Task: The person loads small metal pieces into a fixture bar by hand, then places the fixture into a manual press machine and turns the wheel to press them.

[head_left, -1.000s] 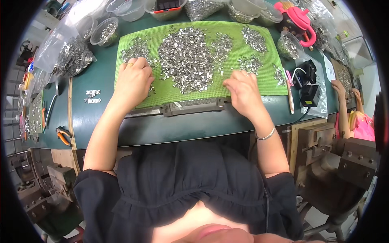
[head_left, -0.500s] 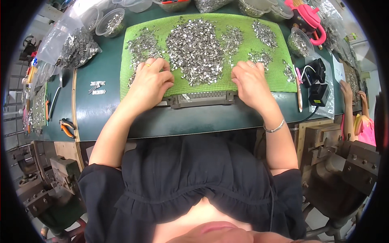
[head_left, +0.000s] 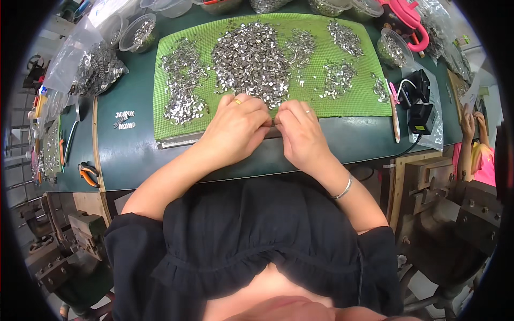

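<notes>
We had both hands at the near edge of the green mat [head_left: 361,104], around its middle, the left hand [head_left: 240,125] and right hand [head_left: 300,131] just beside each other. The fingers of each were bent in and pinched toward the thumbs; whatever they gripped was too small and too covered for us to tell. A grey metal bar [head_left: 179,142] ran along the mat's near edge, showing left of our hands. Beyond our fingers, the main heap of metal pieces [head_left: 251,61] covered the mat's middle, with a left pile [head_left: 182,59] toward its left edge and a near-left pile [head_left: 184,108] by its near left corner. On the tabletop [head_left: 134,160], off the mat's left edge, lay a few strips [head_left: 125,120] that looked jointed; a clear bag [head_left: 99,69] farther back held darker pieces, perhaps jointed too. By our judgement, those strips were done, while the heap and piles lay loose, so plenty seemed left to work through.
</notes>
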Demonstrator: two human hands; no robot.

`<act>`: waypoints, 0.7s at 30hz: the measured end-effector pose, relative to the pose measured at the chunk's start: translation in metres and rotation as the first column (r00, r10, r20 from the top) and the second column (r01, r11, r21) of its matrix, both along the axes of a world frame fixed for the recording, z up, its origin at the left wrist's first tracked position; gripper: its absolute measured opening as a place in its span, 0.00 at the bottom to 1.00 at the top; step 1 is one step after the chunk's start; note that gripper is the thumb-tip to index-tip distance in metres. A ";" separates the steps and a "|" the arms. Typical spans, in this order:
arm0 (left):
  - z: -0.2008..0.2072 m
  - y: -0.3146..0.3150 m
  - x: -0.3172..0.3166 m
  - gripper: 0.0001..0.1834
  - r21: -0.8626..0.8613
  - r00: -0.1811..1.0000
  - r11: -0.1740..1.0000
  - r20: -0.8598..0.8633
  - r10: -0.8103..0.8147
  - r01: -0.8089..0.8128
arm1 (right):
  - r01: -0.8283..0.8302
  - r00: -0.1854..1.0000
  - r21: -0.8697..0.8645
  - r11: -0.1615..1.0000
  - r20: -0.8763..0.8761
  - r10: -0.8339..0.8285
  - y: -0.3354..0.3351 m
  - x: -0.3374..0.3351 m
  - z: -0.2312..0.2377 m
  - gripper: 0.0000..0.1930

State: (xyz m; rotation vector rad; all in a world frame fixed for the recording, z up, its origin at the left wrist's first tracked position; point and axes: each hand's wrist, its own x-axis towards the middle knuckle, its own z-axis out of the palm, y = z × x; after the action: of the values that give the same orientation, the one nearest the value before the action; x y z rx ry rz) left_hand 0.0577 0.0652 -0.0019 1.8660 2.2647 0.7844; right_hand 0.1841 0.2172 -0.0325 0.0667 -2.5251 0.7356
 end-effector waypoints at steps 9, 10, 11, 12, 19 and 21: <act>0.003 -0.006 0.001 0.16 0.017 0.992 1.000 0.129 0.020 -0.023 | 0.000 0.983 0.169 0.986 0.181 -0.031 0.001 -0.001 0.018 0.08; 0.004 -0.006 0.001 0.16 0.011 0.987 0.999 0.157 0.038 -0.040 | 0.011 0.983 0.107 0.994 0.182 -0.030 0.000 -0.003 0.017 0.07; 0.004 -0.008 0.002 0.15 0.034 0.988 0.998 0.145 0.049 -0.054 | 0.020 0.983 0.044 0.999 0.184 -0.028 -0.001 -0.004 0.016 0.06; 0.000 -0.008 0.002 0.14 0.078 0.987 0.993 0.140 0.078 -0.090 | 0.038 0.987 -0.076 0.996 0.159 -0.026 0.000 -0.006 0.013 0.05; 0.015 0.049 -0.001 0.08 0.177 0.987 0.984 -0.153 0.042 -0.015 | 0.274 0.956 -0.052 0.960 -0.095 -0.277 0.046 0.028 0.006 0.07; 0.014 0.071 -0.005 0.06 0.128 0.986 0.990 -0.162 -0.035 0.056 | 0.422 0.903 0.009 0.907 -0.098 -0.419 0.072 0.046 0.004 0.07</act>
State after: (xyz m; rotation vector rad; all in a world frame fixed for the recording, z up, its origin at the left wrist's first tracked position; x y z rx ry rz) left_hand 0.0530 0.1366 0.0123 2.1024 2.3037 0.8249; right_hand 0.2300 0.2891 -0.0283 -0.4142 -2.3422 0.5043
